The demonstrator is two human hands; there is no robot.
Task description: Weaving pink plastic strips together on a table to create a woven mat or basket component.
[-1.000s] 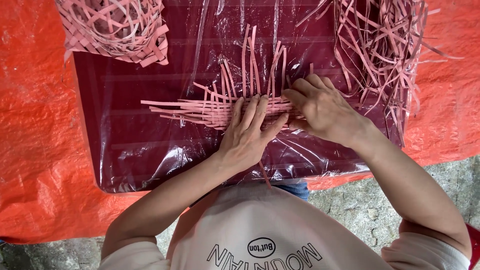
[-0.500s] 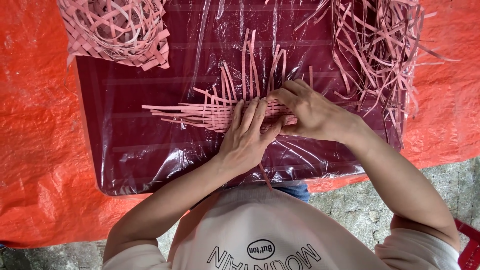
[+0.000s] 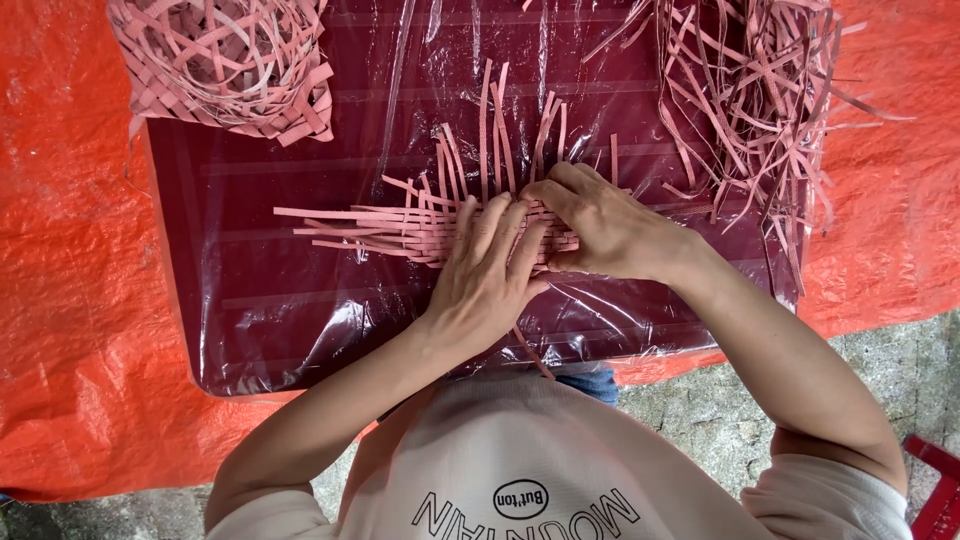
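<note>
Nearest to us is our own pale shirt (image 3: 520, 470), cut off by the near edge, with both bare forearms reaching away over it. A strip of grey stony ground (image 3: 700, 400) shows just beyond the shirt on the right, and a red object (image 3: 940, 490) is clipped by the right corner, too little of it in view to tell what it is.

Farther out, our left hand (image 3: 485, 280) lies flat with the fingers spread and pressed down on the woven patch (image 3: 430, 225), holding nothing in a grasp. Our right hand (image 3: 600, 225) sits just beside it, curled narrow, its fingertips pinching at the weave's right side (exactly which strip they hold we cannot tell, since the fingers cover it). Both hands hide the middle and right part of the weave.

The woven patch is made of thin, flat pink strips, crossed over and under near the hands, with loose ends fanning out left and away. It rests in the middle of a dark red board (image 3: 260, 330) wrapped in clear, wrinkled plastic film, itself lying on an orange tarp (image 3: 70, 300).

Farthest off, a half-made pink basket (image 3: 225, 60) sits at the board's far left corner, and a loose bundle of strips (image 3: 750, 100) sprawls at the far right; both are cut off by the far edge.
</note>
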